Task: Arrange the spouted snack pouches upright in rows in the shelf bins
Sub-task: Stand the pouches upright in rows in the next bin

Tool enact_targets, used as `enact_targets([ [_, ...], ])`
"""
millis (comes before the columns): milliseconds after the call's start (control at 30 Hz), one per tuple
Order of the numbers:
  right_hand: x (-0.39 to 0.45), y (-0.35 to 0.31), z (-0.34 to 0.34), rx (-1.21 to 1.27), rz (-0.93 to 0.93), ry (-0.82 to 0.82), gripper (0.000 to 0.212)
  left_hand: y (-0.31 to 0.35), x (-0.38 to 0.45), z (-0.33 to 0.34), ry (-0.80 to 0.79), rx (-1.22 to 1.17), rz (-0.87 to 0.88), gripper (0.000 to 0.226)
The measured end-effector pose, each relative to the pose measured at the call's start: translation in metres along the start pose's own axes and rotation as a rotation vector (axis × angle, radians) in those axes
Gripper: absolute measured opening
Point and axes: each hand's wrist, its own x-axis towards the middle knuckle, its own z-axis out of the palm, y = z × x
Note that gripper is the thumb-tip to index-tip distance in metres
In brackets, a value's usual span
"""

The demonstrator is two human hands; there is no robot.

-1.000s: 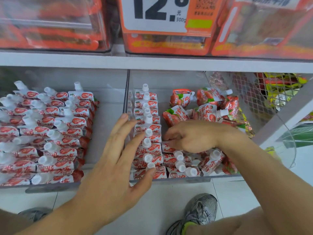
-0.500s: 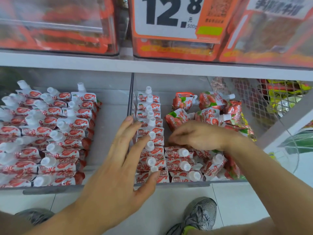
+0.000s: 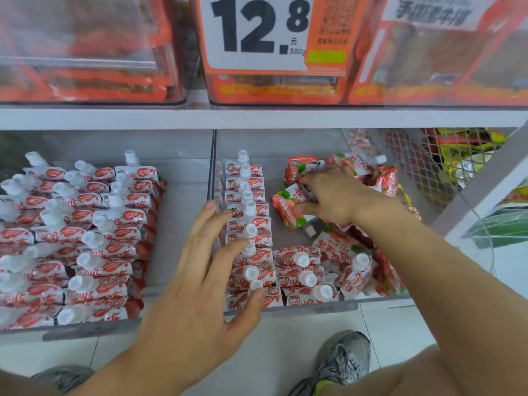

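The right hand (image 3: 337,195) has left the short front row it was pressing half a second ago and now reaches deeper into the right bin (image 3: 314,305), onto a loose pouch (image 3: 288,208) lying on its side behind that row. Its thumb sits under the pouch's edge and its fingers curl over the top, so it seems to be pinching the pouch to lift it; that suggests the front rows are settled and the next pouch is being fetched to extend the second row. The left hand (image 3: 205,270) has hardly moved: its fingers are spread wide and fairly straight, resting against the finished row of upright pouches (image 3: 248,224) along the bin's left wall, with the thumb at the front end, holding nothing but steadying the row. More loose pouches (image 3: 368,170) lie jumbled at the back right. The left bin (image 3: 85,330) is already packed with rows.
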Motion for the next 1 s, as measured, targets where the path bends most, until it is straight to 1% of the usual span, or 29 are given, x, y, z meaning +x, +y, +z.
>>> enact_targets([
  [67,0.001,-0.003,-0.002,0.023,-0.011,0.024,0.063,0.000,0.000,-0.001,-0.008,-0.002,-0.003,0.048],
  [167,-0.006,-0.010,-0.009,0.109,-0.090,0.094,0.046,0.000,0.001,-0.002,-0.010,0.020,0.005,0.046],
  [300,-0.019,-0.017,-0.014,0.290,-0.151,0.205,0.044,-0.001,0.001,-0.001,0.001,0.022,0.021,0.044],
  [367,-0.023,-0.018,-0.013,0.306,-0.149,0.162,0.046,-0.002,0.000,-0.001,0.009,0.023,0.021,0.044],
  [467,-0.028,-0.020,-0.011,0.315,-0.155,-0.004,0.054,-0.002,0.000,-0.001,0.004,0.004,0.020,0.044],
  [567,-0.033,-0.020,-0.012,0.396,-0.180,-0.120,0.050,-0.003,0.000,-0.001,-0.008,-0.001,0.010,0.045],
  [733,-0.040,-0.012,-0.010,0.517,-0.210,-0.189,0.031,-0.001,0.000,0.000,-0.011,0.009,-0.001,0.045],
  [767,-0.039,-0.012,-0.007,0.497,-0.211,-0.157,0.028,-0.001,0.000,0.000,-0.009,0.012,0.000,0.045],
  [800,-0.036,-0.012,-0.003,0.458,-0.222,-0.096,0.030,-0.001,0.000,0.000,-0.006,0.017,0.003,0.045],
  [867,-0.033,-0.015,0.003,0.415,-0.265,-0.010,0.039,-0.001,0.000,0.000,-0.004,0.028,0.005,0.044],
  [900,-0.033,-0.018,0.003,0.415,-0.282,-0.020,0.038,-0.001,-0.001,0.001,-0.006,0.026,0.002,0.044],
  [933,-0.034,-0.020,0.001,0.419,-0.296,-0.057,0.034,-0.001,-0.001,0.000,-0.010,0.019,-0.002,0.044],
  [1000,-0.038,-0.022,-0.006,0.396,-0.310,-0.159,0.029,-0.001,-0.001,0.000,-0.012,0.013,-0.005,0.043],
])
